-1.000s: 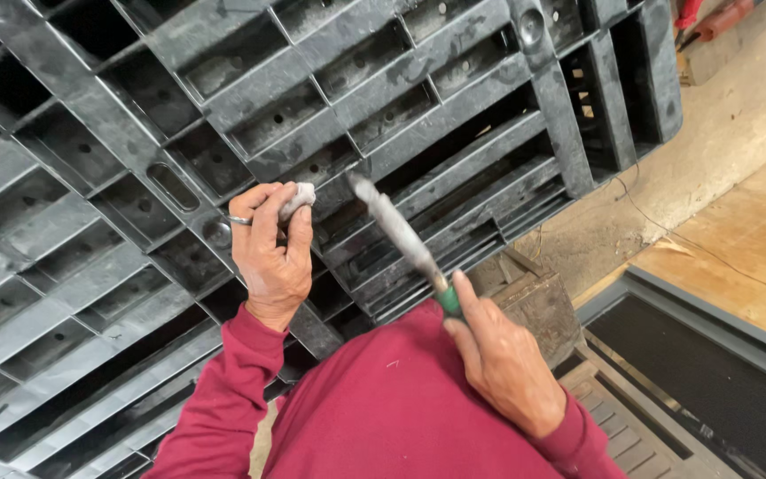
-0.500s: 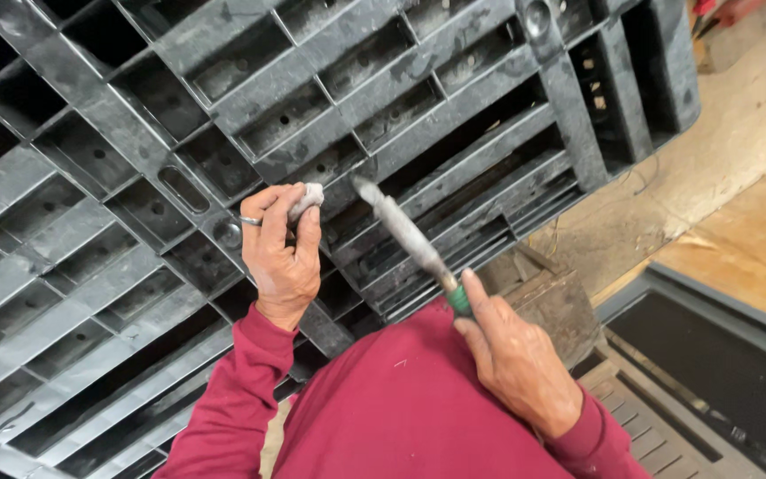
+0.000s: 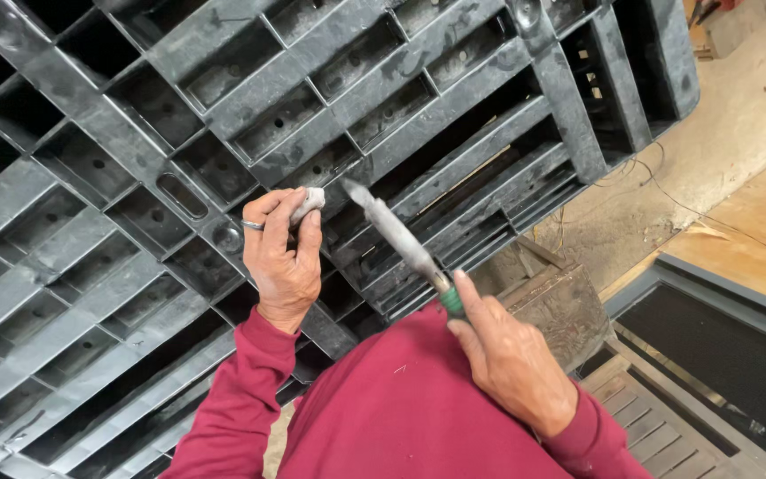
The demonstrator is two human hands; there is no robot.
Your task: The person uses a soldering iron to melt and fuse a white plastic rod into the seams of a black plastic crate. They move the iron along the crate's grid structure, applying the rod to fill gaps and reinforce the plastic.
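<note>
Across the left and upper part of my view stands a dark grey plastic pallet [image 3: 135, 115], its ribbed grid of open cells facing me, tilted so the ribs run on a slant. Near the pallet's middle I see my left hand [image 3: 281, 257], a ring [image 3: 253, 225] on one finger, wrist in a dark red sleeve [image 3: 241, 399]. Its fingers [image 3: 269, 206] are clamped together on a small pale grey lump [image 3: 309, 200], pinched between thumb and fingertips and held right against a rib of the grid; I cannot tell whether the lump touches the plastic. Just right of that lump is the tip of a long, grey-crusted tool [image 3: 396, 235], slanting down to the right over the pallet's lower ribs. Its green handle [image 3: 450, 300] sits in my right hand [image 3: 511, 364], whose fingers [image 3: 472, 297] are wrapped shut around it, thumb laid along the top. Tool tip and lump are near each other but apart. Beside that hand, beyond the pallet's lower right corner, sits a worn, dusty block [image 3: 556, 306] on the concrete floor [image 3: 738, 115]. Farther right lies a wooden board [image 3: 755, 239], and at the lower right a dark framed panel [image 3: 720, 364] above a slatted grey surface [image 3: 658, 426].
</note>
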